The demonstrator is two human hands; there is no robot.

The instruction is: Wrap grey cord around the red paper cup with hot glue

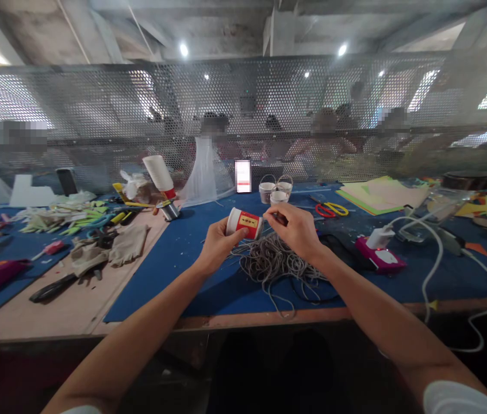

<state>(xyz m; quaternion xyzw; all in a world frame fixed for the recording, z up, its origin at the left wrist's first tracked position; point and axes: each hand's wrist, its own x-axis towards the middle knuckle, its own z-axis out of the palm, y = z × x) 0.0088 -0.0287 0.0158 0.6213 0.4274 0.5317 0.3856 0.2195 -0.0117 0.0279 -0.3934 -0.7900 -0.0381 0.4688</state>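
Note:
My left hand [219,244] is closed around a white paper cup [233,222] with a red and gold label, tipped on its side. Just right of the cup's end, my right hand [292,227] is closed in a pinch; whatever lies between the fingertips is too small to make out. Beneath both hands spreads a tangled heap of grey cord [269,261] on the blue table mat [161,287]. Beyond my right hand stand small white cups with thin handles [268,191].
Red and yellow scissors [332,209] lie right of the cups. A purple power strip [379,256] with white cables sits to the right, near stacked coloured paper [381,192]. Leftward are stacked paper cups [157,173], work gloves [129,244] and a lit phone [243,176] behind.

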